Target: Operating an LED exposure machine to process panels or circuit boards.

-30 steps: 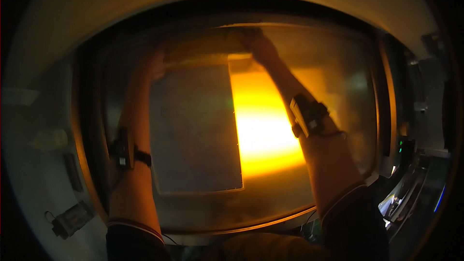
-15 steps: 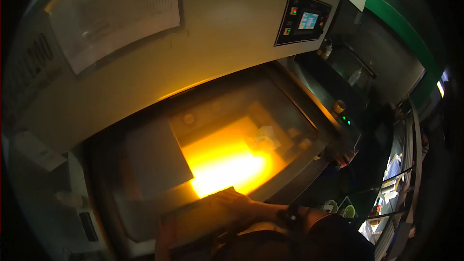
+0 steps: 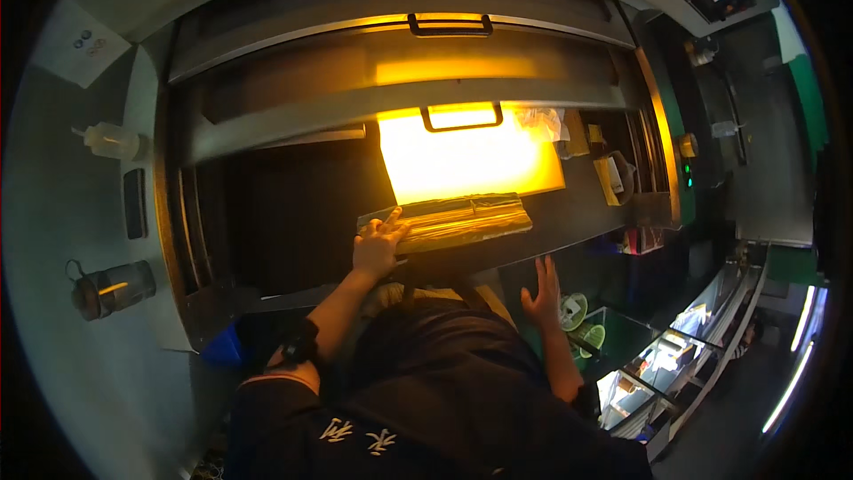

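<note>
The long, ridged, golden-looking block [image 3: 455, 220] lies lengthwise along the near edge of the lit panel [image 3: 462, 164]; whether it overlaps that panel or only meets it is unclear. The left hand [image 3: 378, 249], near the panel's near left corner, rests with spread fingers on the block's left end; I cannot tell whether it grips. The right hand [image 3: 542, 295], nearer the wearer than the panel's right part, is empty, fingers extended, apart from the block.

The step in hand looks like 1-handed steadying or placing of the block. Shifting it further would probably call for a firm left hold and the right hand at its free right end; leaving it would need only the left fingers lifted.

Just beyond the panel is a dark handle [image 3: 462, 126]; at its far right, a crumpled pale sheet [image 3: 546, 124]. Well right of it glow 2 green lights [image 3: 688, 176].
</note>
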Tool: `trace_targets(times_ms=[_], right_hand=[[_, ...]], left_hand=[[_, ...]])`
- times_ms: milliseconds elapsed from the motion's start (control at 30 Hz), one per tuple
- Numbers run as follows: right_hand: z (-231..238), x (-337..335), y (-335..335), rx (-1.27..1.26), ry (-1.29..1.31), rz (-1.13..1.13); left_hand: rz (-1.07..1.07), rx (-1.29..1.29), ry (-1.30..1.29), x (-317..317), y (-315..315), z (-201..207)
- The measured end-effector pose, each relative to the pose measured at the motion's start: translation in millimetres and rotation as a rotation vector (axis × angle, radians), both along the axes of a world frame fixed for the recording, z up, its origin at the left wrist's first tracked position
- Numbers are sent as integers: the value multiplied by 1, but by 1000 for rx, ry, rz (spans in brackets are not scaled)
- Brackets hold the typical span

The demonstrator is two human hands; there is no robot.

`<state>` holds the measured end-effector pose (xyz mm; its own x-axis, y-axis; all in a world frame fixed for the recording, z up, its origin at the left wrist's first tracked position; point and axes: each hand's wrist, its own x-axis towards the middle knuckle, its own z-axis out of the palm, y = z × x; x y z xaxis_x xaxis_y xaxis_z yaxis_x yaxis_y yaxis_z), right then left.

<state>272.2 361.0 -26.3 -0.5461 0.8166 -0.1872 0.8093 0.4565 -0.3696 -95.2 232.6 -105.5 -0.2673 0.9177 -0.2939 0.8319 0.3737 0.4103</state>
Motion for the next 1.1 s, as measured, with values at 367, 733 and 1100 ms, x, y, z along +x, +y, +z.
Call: trace_targets(times_ms=[367, 733, 1100], right_hand=[[-80, 218, -156, -600, 204, -388], [-124, 354, -96, -794, 24, -359], [-62, 288, 53, -608, -125, 308]], left_hand=[[118, -241, 146, 82, 10, -97], [1061, 800, -1917, 126, 107, -31], [1636, 1205, -2163, 286, 28, 82]])
